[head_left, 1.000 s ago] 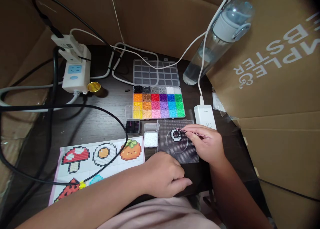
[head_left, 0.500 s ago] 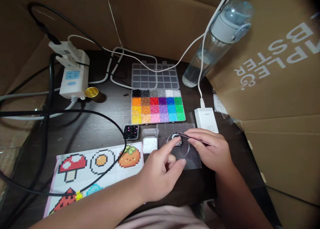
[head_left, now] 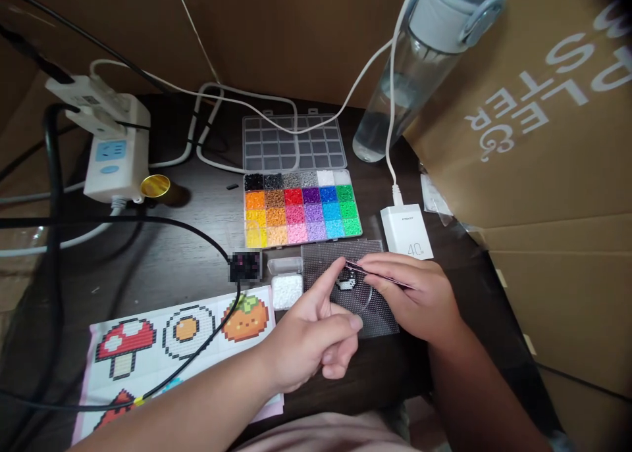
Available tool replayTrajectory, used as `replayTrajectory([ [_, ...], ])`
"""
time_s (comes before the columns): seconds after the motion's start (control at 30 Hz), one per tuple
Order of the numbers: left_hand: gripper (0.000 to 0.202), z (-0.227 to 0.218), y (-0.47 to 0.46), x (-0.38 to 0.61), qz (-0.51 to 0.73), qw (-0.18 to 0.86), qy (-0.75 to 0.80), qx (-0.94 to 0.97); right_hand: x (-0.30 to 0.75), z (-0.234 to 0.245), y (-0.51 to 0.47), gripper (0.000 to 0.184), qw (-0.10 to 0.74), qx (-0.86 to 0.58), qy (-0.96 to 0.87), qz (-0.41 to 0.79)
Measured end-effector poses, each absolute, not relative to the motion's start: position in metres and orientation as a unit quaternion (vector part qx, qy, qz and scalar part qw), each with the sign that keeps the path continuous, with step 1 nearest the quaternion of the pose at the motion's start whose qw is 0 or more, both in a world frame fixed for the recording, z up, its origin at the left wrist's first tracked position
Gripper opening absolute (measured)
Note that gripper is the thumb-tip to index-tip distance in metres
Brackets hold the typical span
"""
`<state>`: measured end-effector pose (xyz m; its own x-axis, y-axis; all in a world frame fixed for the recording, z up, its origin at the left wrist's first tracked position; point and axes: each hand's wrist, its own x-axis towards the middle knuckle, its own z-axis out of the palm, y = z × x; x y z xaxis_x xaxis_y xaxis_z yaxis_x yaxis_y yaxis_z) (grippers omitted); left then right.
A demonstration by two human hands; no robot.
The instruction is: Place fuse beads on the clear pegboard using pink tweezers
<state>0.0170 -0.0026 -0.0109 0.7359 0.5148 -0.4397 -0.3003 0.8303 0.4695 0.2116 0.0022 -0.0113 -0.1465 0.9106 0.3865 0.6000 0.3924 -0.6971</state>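
My right hand (head_left: 415, 294) pinches thin pink tweezers (head_left: 375, 274) whose tip sits over a small black-and-white bead figure (head_left: 347, 282) on the clear pegboard (head_left: 320, 258). My left hand (head_left: 311, 337) hovers just left of it, index finger stretched toward the bead figure, other fingers curled, holding nothing I can see. A small tub of white beads (head_left: 286, 287) and a small tub of black beads (head_left: 245, 266) stand left of the pegboard. Behind it lies the open bead box (head_left: 301, 205) with many coloured compartments.
A pattern sheet (head_left: 162, 347) with mushroom, egg and orange pictures lies front left under a black cable (head_left: 162, 222). A white power strip (head_left: 116, 156), a white charger (head_left: 407, 231), a water bottle (head_left: 405, 77) and cardboard walls (head_left: 543, 143) surround the dark table (head_left: 187, 261).
My left hand rose from a fist on the table edge and reached its index finger toward the bead figure. The view shifted slightly. My right hand stayed over the pegboard with the tweezers.
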Motion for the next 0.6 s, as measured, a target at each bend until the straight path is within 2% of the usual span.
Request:
replayTrajectory([
  [0.6, 0.096, -0.0145, -0.0002, 0.0186, 0.225, 0.91, 0.291, 0.189, 0.2119, -0.014, 0.0046, 0.015, 0.401, -0.518, -0.725, 0.212],
])
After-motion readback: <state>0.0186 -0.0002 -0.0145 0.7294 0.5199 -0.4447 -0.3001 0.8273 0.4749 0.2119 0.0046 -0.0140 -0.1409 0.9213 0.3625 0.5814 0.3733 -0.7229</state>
